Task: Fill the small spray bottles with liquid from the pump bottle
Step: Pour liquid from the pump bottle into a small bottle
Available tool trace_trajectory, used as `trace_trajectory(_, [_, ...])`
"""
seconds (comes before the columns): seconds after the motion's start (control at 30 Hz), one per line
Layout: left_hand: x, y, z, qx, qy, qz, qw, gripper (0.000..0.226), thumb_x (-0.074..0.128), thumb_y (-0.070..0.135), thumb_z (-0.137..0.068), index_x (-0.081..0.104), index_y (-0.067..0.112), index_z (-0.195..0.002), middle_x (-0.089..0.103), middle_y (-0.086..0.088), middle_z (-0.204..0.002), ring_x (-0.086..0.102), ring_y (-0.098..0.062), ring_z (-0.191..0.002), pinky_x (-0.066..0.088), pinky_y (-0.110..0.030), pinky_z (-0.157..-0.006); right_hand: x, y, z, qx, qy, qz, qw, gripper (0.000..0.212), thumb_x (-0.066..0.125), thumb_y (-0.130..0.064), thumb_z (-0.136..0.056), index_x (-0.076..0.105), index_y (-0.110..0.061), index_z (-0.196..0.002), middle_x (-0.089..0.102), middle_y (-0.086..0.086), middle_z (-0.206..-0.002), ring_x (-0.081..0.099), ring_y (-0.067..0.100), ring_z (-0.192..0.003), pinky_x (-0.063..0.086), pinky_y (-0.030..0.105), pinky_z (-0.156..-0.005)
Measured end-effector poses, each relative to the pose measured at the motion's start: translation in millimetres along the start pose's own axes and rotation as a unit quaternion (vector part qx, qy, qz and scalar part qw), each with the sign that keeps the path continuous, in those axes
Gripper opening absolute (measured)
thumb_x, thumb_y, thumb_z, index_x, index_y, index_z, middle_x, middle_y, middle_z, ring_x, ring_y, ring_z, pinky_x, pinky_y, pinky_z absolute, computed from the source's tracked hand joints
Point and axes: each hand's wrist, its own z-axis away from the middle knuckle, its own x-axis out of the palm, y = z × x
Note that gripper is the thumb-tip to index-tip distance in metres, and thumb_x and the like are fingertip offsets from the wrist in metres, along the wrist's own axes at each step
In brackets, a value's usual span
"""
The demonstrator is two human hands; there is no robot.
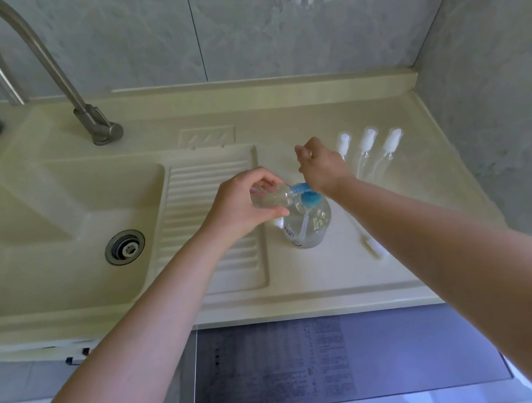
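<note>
A clear pump bottle (309,226) with a blue pump head (310,196) stands on the cream counter (303,285). My left hand (241,204) grips a small clear spray bottle (271,197), uncapped and tipped sideways, with its mouth at the blue nozzle. My right hand (321,166) is above the pump head, its heel over the blue top and its fingers relaxed, pointing away from me. Three small spray bottles with white caps (368,146) lie side by side at the back right. A loose white spray head with its tube (370,246) lies right of the pump bottle.
A sink basin with a drain (125,247) lies to the left under a steel tap (33,63). A ribbed washboard slope (196,204) is under my left hand. Tiled walls close the back and right. A grey appliance top (315,365) sits below the counter edge.
</note>
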Motion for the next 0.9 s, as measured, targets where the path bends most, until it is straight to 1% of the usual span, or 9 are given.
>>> trace_trajectory(0.03, [-1, 0, 0, -0.002, 0.001, 0.001, 1.000, 0.044, 0.092, 0.020, -0.063, 0.070, 0.023, -0.101, 0.070, 0.013, -0.099, 0.056, 0.013, -0.086, 0.034, 0.000, -0.075, -1, -1, -1, 0.013, -0.017, -0.022, 1.000, 0.044, 0.028, -0.048, -0.102, 0.048, -0.012, -0.120, 0.066, 0.014, -0.109, 0.060, 0.034, -0.103, 0.047, 0.046, -0.097])
trace_trajectory(0.1, [-1, 0, -1, -0.007, 0.004, -0.003, 1.000, 0.045, 0.092, 0.023, -0.062, 0.070, 0.026, -0.101, 0.070, 0.015, -0.099, 0.056, 0.010, -0.087, 0.036, -0.001, -0.075, -2, -3, -2, 0.005, -0.029, -0.010, 1.000, 0.045, 0.028, -0.048, -0.102, 0.047, -0.012, -0.121, 0.067, 0.016, -0.108, 0.061, 0.035, -0.103, 0.048, 0.047, -0.097])
trace_trajectory(0.23, [0, 2, -2, -0.004, -0.002, -0.009, 1.000, 0.045, 0.092, 0.018, -0.061, 0.071, 0.021, -0.101, 0.069, 0.013, -0.098, 0.052, 0.018, -0.079, 0.035, -0.001, -0.071, 6, 2, -1, -0.014, -0.013, 0.055, 0.998, 0.037, 0.026, -0.039, -0.103, 0.047, -0.010, -0.115, 0.067, 0.011, -0.105, 0.060, 0.035, -0.099, 0.046, 0.048, -0.095])
trace_trajectory(0.4, [-1, 3, -2, 0.004, -0.003, -0.011, 1.000, 0.046, 0.092, 0.017, -0.062, 0.070, 0.019, -0.102, 0.070, 0.011, -0.100, 0.052, 0.019, -0.080, 0.036, 0.000, -0.072, -1, 0, -4, -0.001, -0.014, 0.026, 1.000, 0.040, 0.027, -0.042, -0.104, 0.045, -0.010, -0.120, 0.052, 0.010, -0.103, 0.049, 0.030, -0.097, 0.042, 0.044, -0.097])
trace_trajectory(0.47, [-2, 4, -3, 0.005, 0.001, -0.011, 1.000, 0.045, 0.092, 0.019, -0.062, 0.070, 0.020, -0.101, 0.069, 0.012, -0.099, 0.052, 0.018, -0.081, 0.035, 0.000, -0.072, -5, -4, -5, -0.008, -0.021, 0.019, 1.000, 0.043, 0.029, -0.044, -0.104, 0.044, -0.009, -0.124, 0.051, 0.009, -0.103, 0.049, 0.030, -0.097, 0.042, 0.043, -0.096])
trace_trajectory(0.6, [-2, 2, -2, 0.012, 0.002, -0.015, 1.000, 0.046, 0.092, 0.018, -0.062, 0.070, 0.019, -0.101, 0.069, 0.011, -0.099, 0.052, 0.018, -0.081, 0.035, 0.000, -0.072, -1, -3, -1, -0.012, -0.017, 0.062, 0.998, 0.039, 0.027, -0.040, -0.103, 0.046, -0.011, -0.119, 0.053, 0.008, -0.098, 0.052, 0.032, -0.096, 0.043, 0.046, -0.097])
trace_trajectory(0.7, [-2, 2, -1, 0.016, 0.001, -0.018, 1.000, 0.045, 0.092, 0.015, -0.062, 0.070, 0.016, -0.101, 0.069, 0.009, -0.099, 0.051, 0.021, -0.081, 0.035, -0.001, -0.072, 5, 2, 3, -0.025, 0.021, 0.115, 0.993, 0.037, 0.023, -0.039, -0.103, 0.046, -0.013, -0.115, 0.056, 0.006, -0.099, 0.053, 0.030, -0.096, 0.041, 0.046, -0.095])
trace_trajectory(0.83, [0, 1, 0, 0.012, 0.006, -0.015, 1.000, 0.044, 0.092, 0.016, -0.062, 0.070, 0.018, -0.101, 0.069, 0.011, -0.098, 0.052, 0.019, -0.082, 0.034, 0.001, -0.071, -1, 1, -2, 0.016, -0.002, 0.046, 0.999, 0.038, 0.029, -0.047, -0.100, 0.043, -0.017, -0.119, 0.056, 0.003, -0.101, 0.053, 0.029, -0.097, 0.041, 0.044, -0.097])
trace_trajectory(0.9, [-1, 1, 0, 0.007, 0.010, -0.010, 1.000, 0.044, 0.092, 0.019, -0.062, 0.069, 0.020, -0.100, 0.068, 0.014, -0.097, 0.052, 0.018, -0.082, 0.034, 0.001, -0.071, -2, 0, -5, 0.040, -0.026, 0.013, 0.999, 0.040, 0.031, -0.050, -0.098, 0.042, -0.018, -0.120, 0.063, 0.006, -0.106, 0.057, 0.030, -0.101, 0.041, 0.045, -0.101])
